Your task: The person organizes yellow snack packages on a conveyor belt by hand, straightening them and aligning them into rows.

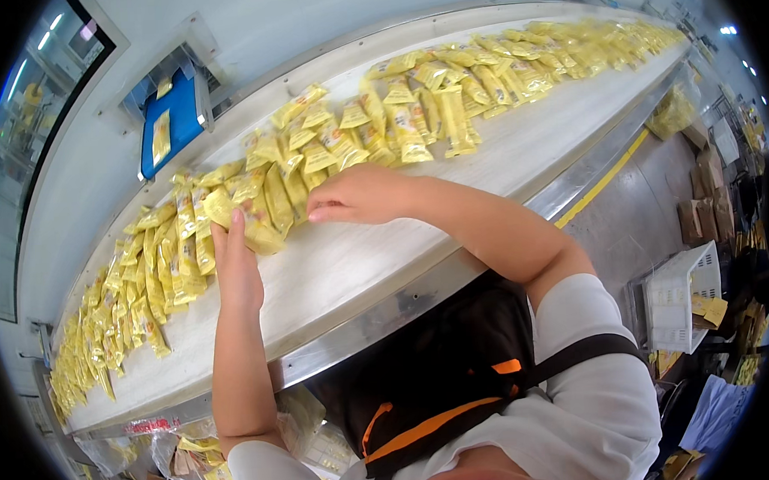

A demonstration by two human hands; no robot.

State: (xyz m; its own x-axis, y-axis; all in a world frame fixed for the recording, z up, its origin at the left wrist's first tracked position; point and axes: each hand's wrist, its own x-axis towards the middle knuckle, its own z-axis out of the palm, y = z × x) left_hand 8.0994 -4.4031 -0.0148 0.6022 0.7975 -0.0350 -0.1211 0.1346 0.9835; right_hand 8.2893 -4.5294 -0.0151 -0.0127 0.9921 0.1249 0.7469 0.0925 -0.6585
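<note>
Many yellow sealed plastic packets [409, 133] lie in a long, overlapping row on a pale conveyor belt [353, 260]. My left hand [237, 266] is at the near side of the row, its fingers against a yellow packet [258, 229] that it grips, tilted above the others. To the right, my right hand [363, 192] reaches over the belt with its fingers curled, close to the packets' near ends. Its fingertips are partly hidden, so whether they pinch anything is unclear.
A short blue conveyor [183, 123] comes through a wall opening, carrying a few packets. The belt's metal edge [362, 324] runs before me. At right stands a white plastic crate [680, 298]; cardboard boxes [705, 219] are behind it. A clear bag with yellow wrappers [204, 457] hangs below left.
</note>
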